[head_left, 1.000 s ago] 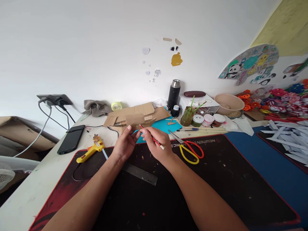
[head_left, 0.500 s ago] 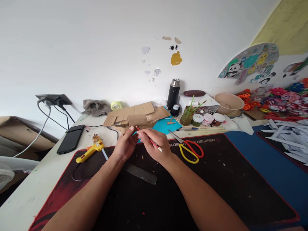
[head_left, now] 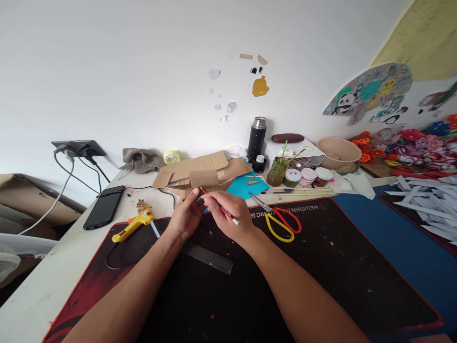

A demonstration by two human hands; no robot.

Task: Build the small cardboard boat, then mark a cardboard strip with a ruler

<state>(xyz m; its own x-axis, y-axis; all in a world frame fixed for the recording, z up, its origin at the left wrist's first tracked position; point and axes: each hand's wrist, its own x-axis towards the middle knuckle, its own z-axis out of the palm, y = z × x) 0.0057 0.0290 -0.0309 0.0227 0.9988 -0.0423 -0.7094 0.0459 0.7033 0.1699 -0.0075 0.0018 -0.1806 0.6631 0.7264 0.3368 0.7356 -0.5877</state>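
My right hand [head_left: 230, 216] grips a red pencil [head_left: 228, 215] that slants across its fingers, tip toward the cardboard. Beside it, my left hand [head_left: 185, 214] pinches a small piece between thumb and fingers, touching the right fingertips; the piece is mostly hidden. Both hands hover over the far edge of the black desk mat [head_left: 321, 267], just in front of a pile of cardboard pieces [head_left: 202, 172] and a blue sheet [head_left: 244, 186].
Red-and-yellow scissors [head_left: 280, 221] lie right of my hands, a metal ruler [head_left: 207, 257] under my left wrist, a yellow glue gun [head_left: 134, 226] and a phone [head_left: 105, 207] at left. Paint jars [head_left: 307, 177], a flask [head_left: 257, 138], a bowl [head_left: 339, 151] and white paper strips [head_left: 424, 200] stand behind and right.
Both hands have drifted slightly left and toward the cardboard, and the pencil tip has moved nearer the left fingers. Nothing else on the desk has moved.
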